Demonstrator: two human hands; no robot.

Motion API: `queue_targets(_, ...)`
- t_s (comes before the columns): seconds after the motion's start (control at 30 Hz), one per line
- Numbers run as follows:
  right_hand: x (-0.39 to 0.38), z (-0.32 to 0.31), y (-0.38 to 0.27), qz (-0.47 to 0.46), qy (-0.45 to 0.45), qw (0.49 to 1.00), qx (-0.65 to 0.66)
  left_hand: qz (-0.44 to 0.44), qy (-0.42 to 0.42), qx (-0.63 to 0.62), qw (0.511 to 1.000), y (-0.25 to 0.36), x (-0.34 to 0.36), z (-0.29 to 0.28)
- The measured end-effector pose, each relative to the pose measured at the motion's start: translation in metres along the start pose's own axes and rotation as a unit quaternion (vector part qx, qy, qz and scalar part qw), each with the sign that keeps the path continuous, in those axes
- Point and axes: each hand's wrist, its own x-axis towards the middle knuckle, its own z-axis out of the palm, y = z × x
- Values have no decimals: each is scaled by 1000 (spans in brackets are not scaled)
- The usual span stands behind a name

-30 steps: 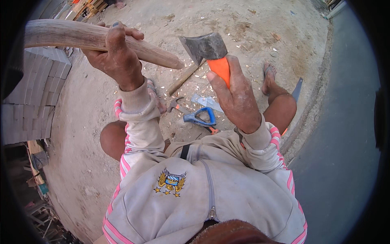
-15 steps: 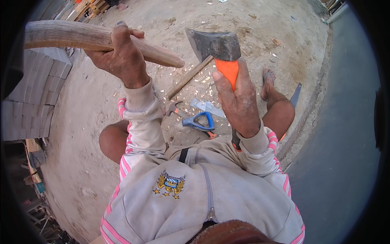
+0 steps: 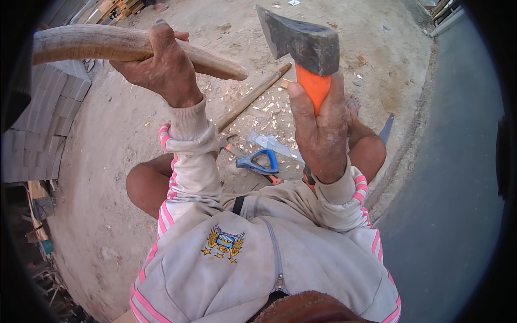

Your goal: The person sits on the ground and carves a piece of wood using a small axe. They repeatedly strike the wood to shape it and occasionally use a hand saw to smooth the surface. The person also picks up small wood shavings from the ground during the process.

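My left hand (image 3: 167, 70) is closed round a curved, peeled wooden stick (image 3: 97, 43), whose cut, tapering end points to the right. In my right hand (image 3: 323, 134) I grip a hatchet (image 3: 307, 40) by its orange and black handle, close under the dark metal head. The hatchet head is raised, its blade edge facing left toward the stick but apart from it. Part of the handle is hidden behind my palm and fingers.
On the dirt ground lie a wooden pole (image 3: 253, 97), a claw hammer (image 3: 231, 148), a blue D-shaped handle (image 3: 258, 161), a flat grey strip (image 3: 274, 145) and scattered wood chips. A saw blade (image 3: 386, 129) shows past my right knee. Stacked grey blocks (image 3: 48, 113) stand left; a grey wall (image 3: 441, 177) runs along the right.
My right hand has lifted the hatchet up and to the right, away from the stick's end. The left hand and stick have barely moved.
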Motion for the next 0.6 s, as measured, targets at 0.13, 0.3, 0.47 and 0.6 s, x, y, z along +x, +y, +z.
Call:
queue_targets(0.13,-4,17,9,-114,14,992,-59,38,22,-2,999,-3,5,2)
queue_targets(0.3,-39,30,152,114,-176,958,-197,13,-17,5,1000,-1,3,-6)
queue_targets(0.47,-34,26,157,261,-236,935,-45,59,-75,25,995,-14,9,-61)
queue_targets(0.6,-6,26,147,197,-242,950,12,-18,-65,36,997,-25,5,-104)
